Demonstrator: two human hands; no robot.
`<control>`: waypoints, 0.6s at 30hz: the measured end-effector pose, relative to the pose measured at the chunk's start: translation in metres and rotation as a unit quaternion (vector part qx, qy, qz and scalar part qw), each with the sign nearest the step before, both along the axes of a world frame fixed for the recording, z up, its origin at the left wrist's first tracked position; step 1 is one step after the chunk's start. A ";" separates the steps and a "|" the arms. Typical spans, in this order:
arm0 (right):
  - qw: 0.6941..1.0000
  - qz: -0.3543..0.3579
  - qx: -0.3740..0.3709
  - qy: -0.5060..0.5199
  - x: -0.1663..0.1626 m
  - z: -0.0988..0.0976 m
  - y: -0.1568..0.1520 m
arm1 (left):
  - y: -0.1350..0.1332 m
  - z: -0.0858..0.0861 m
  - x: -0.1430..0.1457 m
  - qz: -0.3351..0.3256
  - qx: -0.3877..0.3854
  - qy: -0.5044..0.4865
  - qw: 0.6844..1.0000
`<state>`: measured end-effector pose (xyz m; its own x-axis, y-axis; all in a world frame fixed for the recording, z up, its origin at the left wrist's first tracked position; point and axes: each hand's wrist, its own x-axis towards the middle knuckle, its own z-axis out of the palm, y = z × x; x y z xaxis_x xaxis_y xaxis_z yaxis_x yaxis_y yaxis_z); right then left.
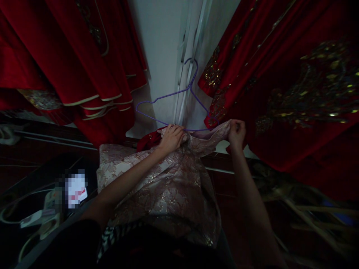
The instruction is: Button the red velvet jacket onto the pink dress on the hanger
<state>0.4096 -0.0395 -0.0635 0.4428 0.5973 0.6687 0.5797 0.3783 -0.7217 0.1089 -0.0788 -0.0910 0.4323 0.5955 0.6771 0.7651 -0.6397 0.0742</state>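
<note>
A pale pink brocade garment (157, 186) with a shiny floral pattern spreads over my lap. My left hand (173, 137) is closed on its gathered upper part, near the lower bar of a purple wire hanger (171, 93). Off to the right, my right hand (237, 133) pinches the end of the garment's top edge and holds it stretched out. The hanger stands upright with its hook at the top, its right end inside the garment's opening. How far the hanger goes into the cloth is hidden.
Red garments with gold trim (106, 63) hang on the left. More red cloth with gold sequins (316, 86) hangs on the right. Behind the hanger is a pale wall (162, 45). A lit screen (76, 189) and cables lie at lower left. Wooden bars (308, 220) show dimly at lower right.
</note>
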 end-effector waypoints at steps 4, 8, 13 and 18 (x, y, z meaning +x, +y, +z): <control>1.000 0.014 0.002 -0.028 -0.009 0.009 -0.001 | 0.001 0.002 0.001 -0.011 -0.012 -0.012 1.000; 0.999 -0.009 -0.002 -0.030 -0.006 0.010 0.000 | -0.002 0.005 -0.003 -0.015 -0.013 -0.001 1.000; 0.997 -0.067 -0.007 -0.026 0.012 0.003 0.004 | -0.003 0.006 -0.004 -0.011 -0.004 0.005 1.000; 0.996 -0.084 -0.006 -0.023 0.019 0.000 0.008 | -0.001 0.005 -0.001 -0.016 -0.004 -0.003 1.000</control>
<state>0.4285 -0.0315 -0.0631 0.5055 0.5264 0.6837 0.6669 0.2644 -0.6966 0.1081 -0.0801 -0.0859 0.4477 0.5861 0.6753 0.7437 -0.6634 0.0827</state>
